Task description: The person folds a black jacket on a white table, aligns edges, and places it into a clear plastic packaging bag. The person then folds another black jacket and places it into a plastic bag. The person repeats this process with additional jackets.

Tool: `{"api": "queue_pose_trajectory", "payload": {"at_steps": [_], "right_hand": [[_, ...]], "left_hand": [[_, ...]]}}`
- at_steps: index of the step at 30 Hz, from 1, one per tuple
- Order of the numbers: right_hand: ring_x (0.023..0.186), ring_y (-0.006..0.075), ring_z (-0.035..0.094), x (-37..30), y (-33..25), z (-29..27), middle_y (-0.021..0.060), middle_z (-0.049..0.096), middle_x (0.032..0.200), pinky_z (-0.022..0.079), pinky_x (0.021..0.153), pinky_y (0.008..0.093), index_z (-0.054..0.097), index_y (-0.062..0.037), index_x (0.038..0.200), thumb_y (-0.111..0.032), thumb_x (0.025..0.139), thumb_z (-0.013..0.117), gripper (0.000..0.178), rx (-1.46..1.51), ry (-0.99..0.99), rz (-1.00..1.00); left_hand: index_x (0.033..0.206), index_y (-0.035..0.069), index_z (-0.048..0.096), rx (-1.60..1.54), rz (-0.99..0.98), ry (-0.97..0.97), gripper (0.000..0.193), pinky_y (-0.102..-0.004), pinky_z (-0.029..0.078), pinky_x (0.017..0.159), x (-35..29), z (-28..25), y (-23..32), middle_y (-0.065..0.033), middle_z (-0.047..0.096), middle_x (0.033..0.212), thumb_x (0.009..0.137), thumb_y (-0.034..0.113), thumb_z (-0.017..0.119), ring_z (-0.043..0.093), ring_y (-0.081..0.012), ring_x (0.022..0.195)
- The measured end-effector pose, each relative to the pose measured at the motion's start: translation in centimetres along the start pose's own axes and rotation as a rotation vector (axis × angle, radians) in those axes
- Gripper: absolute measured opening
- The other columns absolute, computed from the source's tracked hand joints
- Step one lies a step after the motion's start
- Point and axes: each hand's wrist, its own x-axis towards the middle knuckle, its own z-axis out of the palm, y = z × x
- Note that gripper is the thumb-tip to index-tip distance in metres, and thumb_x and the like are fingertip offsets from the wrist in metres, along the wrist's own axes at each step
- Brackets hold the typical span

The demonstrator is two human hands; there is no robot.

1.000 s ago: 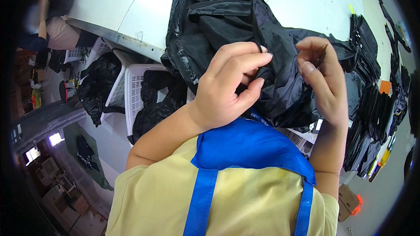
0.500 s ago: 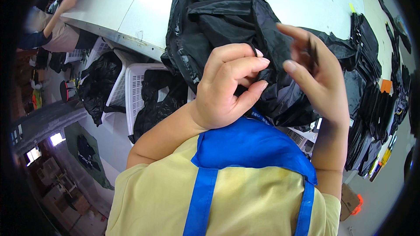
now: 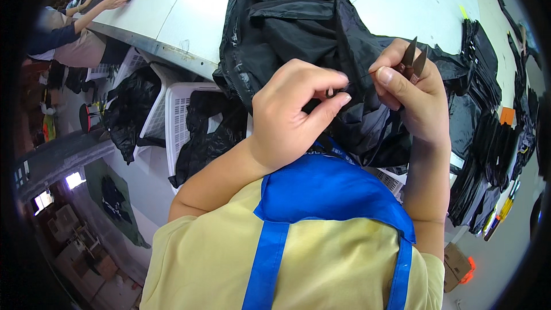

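A black jacket-like garment [image 3: 293, 34] with a zipper along its left edge lies on the white table in front of me. Above its near part, my left hand [image 3: 298, 103] is closed, thumb and forefinger pinching a small bit of the black fabric. To the right, my right hand [image 3: 410, 89] is closed round a pair of thread snips [image 3: 414, 64], their two dark blades pointing up and apart. Its thumb and forefinger tips also pinch together towards the left hand; what lies between them is too fine to make out.
White plastic baskets [image 3: 177, 120] with black garments stand below the table edge at left. Stacked black garments [image 3: 479, 138] lie along the right. A co-worker's hand [image 3: 117, 0] rests near dark fabric at the far left. A cardboard box [image 3: 456, 265] is at lower right.
My right hand has turned and closed its thumb and forefinger, and the snips' blades now show clearly. The left hand's fingers have curled in tighter. The co-worker's hand has moved right and flattened.
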Motion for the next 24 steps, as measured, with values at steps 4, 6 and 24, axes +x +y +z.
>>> {"api": "queue_pose_trajectory", "payload": {"at_steps": [4,6,24], "right_hand": [[0.063,0.0027,0.048,0.0,0.5,0.2,-0.0014,0.056,0.073,0.035,0.054,0.0171,0.06,-0.0031,0.088,-0.014,0.088,0.063,0.012,-0.05,0.001,-0.042],[0.066,0.0037,0.049,0.2,0.6,0.5,-0.0011,0.057,0.074,0.037,0.057,0.018,0.059,-0.0027,0.088,-0.013,0.089,0.063,0.01,-0.063,0.014,-0.044],[0.082,0.0134,0.049,-1.5,-1.8,-0.5,0.007,0.053,0.087,0.041,0.075,0.0284,0.052,0.0034,0.103,-0.021,0.09,0.051,0.028,-0.395,0.001,-0.019]], "left_hand": [[0.086,0.001,0.064,0.209,0.033,-0.049,0.022,-0.0254,0.049,0.07,1.1,-0.5,0.9,-0.0105,0.059,0.091,0.07,-0.004,0.077,0.059,-0.0173,0.079],[0.085,0.001,0.063,0.262,0.145,-0.033,0.021,-0.0269,0.049,0.071,1.7,-0.6,0.2,-0.0117,0.061,0.09,0.07,-0.003,0.077,0.061,-0.0193,0.083],[0.108,0.005,0.068,0.102,-0.062,-0.201,0.033,-0.0238,0.052,0.065,2.1,-1.3,0.7,-0.0099,0.066,0.104,0.075,-0.002,0.069,0.064,-0.0147,0.081]]}}
